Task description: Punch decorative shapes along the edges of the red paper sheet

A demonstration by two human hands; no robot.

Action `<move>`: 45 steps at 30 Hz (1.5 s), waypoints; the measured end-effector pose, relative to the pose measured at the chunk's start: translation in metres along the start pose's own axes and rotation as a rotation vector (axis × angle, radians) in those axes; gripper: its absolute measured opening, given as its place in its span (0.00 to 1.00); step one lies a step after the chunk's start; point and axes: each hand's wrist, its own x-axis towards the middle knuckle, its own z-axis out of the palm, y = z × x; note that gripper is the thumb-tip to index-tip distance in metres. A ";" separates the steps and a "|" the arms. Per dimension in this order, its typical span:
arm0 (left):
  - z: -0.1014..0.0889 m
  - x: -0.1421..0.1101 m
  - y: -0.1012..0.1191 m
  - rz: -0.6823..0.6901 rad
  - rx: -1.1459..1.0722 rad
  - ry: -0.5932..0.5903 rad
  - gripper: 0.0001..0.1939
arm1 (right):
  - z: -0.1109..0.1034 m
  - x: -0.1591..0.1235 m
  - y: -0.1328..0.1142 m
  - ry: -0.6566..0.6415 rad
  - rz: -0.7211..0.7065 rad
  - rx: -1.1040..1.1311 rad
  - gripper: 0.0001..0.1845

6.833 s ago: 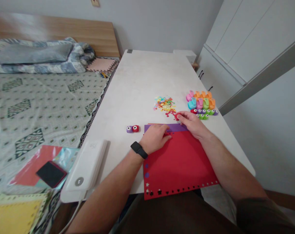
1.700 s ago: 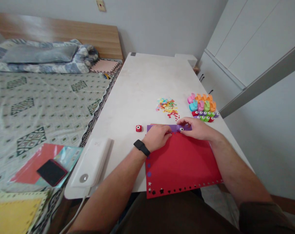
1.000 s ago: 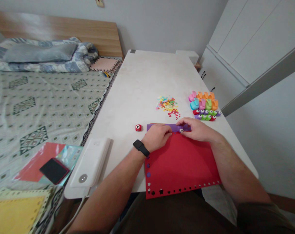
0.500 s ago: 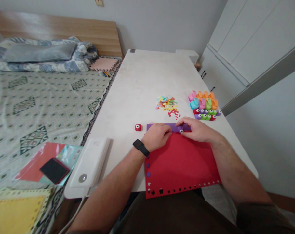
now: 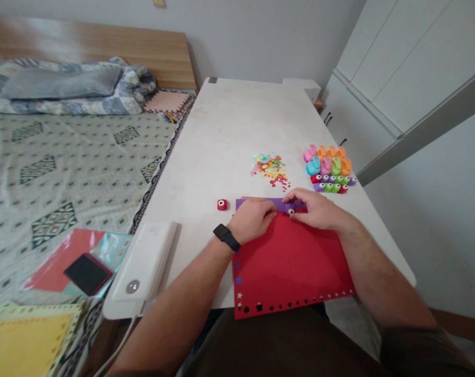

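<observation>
Left hand: There it was, the left hand pressed down on the purple paper strip, fingers close together and curled over the strip, a black wristwatch on the wrist.

Right hand: And the right hand came in from the other side, fingers and thumb pinching a small eye-faced punch at the strip's lower edge, the fingers hiding most of it.

Strip: The purple paper strip lay flat across the top edge of the red paper sheet, between both hands.

Sheet: The red paper sheet sat on the bench right at its near edge, with a row of punched shapes along its bottom and left margins.

Nearby: Just left of the strip stood a red eye-faced punch. Beyond it lay a scatter of paper cut-outs, and to the right a packed group of colourful craft punches.

Bench side: A white power bank lay at the left edge, its cable dropping down.

Bed: On the bed lay a black phone on coloured sheets.
</observation>
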 end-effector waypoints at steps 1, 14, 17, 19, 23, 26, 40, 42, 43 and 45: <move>0.000 0.000 0.000 0.002 0.001 0.000 0.07 | 0.001 0.000 0.001 -0.004 0.003 0.001 0.21; 0.001 0.000 -0.001 0.009 -0.008 0.009 0.07 | 0.004 0.000 0.010 -0.058 0.011 0.031 0.21; 0.001 -0.001 0.000 0.017 -0.011 0.011 0.08 | 0.004 -0.001 0.010 -0.071 0.008 0.036 0.22; 0.001 -0.001 0.000 0.020 -0.007 0.013 0.08 | 0.004 -0.001 0.010 -0.074 0.006 0.033 0.23; 0.000 0.000 0.002 0.015 -0.003 0.015 0.08 | 0.003 -0.002 0.011 -0.069 0.013 0.003 0.24; -0.001 0.000 0.003 0.015 -0.002 0.018 0.08 | 0.002 -0.002 0.011 -0.091 0.016 -0.031 0.23; -0.003 0.000 0.006 0.013 0.008 0.010 0.08 | -0.002 -0.001 0.008 -0.143 0.054 0.004 0.19; -0.004 0.000 0.006 0.010 0.007 0.010 0.08 | -0.002 -0.001 0.008 -0.143 0.064 0.002 0.19; -0.004 0.001 0.007 0.009 0.007 0.008 0.08 | -0.002 0.000 0.008 -0.142 0.067 -0.005 0.19; -0.005 0.001 0.007 0.008 0.004 0.006 0.08 | -0.002 0.000 0.008 -0.143 0.070 -0.022 0.18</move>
